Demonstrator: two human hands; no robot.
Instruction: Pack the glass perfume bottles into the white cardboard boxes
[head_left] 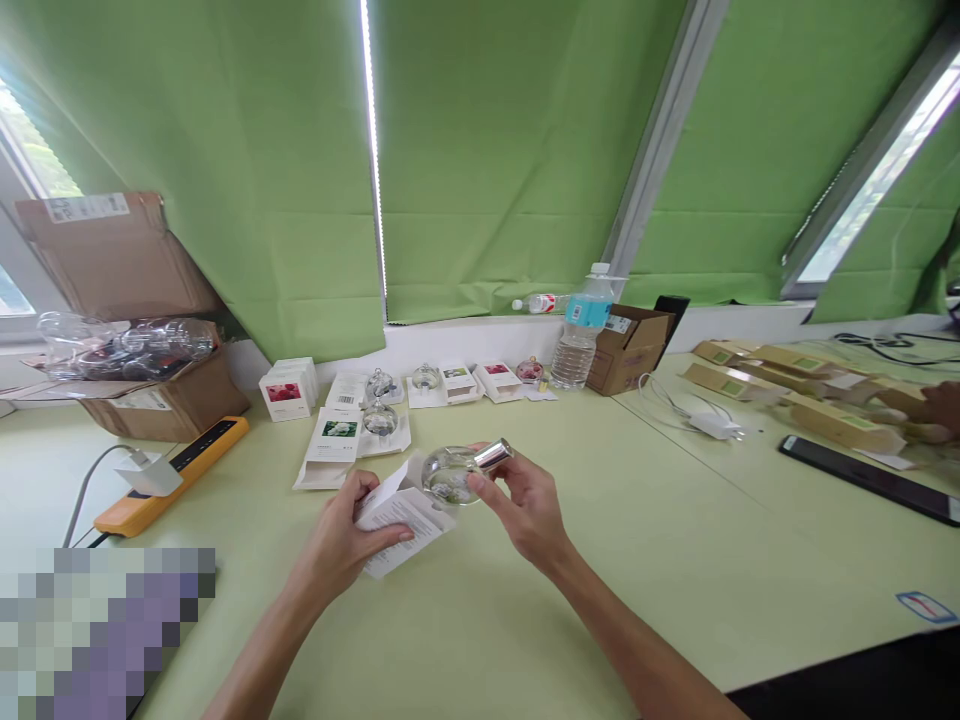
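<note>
My left hand (pixel 349 535) grips a small white printed carton (pixel 409 525), tilted with its open end toward the right. In my right hand (pixel 529 500) is a round clear glass perfume bottle (pixel 450 478) with a shiny silver cap (pixel 493 456), held by its cap end. The bottle's rounded body is at the carton's mouth; how far it reaches inside I cannot tell. Beyond my hands stand similar round glass bottles (pixel 379 420) beside white cartons, one carton (pixel 330 445) showing a white flower picture. A stack of white cartons (pixel 287 390) with a red flower picture is further left.
An opened cardboard box (pixel 161 400) of plastic bottles and an orange power strip (pixel 176 475) lie left. A water bottle (pixel 574 345) and small brown box (pixel 628 350) stand at the back. Right are a white charger (pixel 716 425), black phone (pixel 870 478), yellowish boxes (pixel 844 425) and another person's hand (pixel 943 408).
</note>
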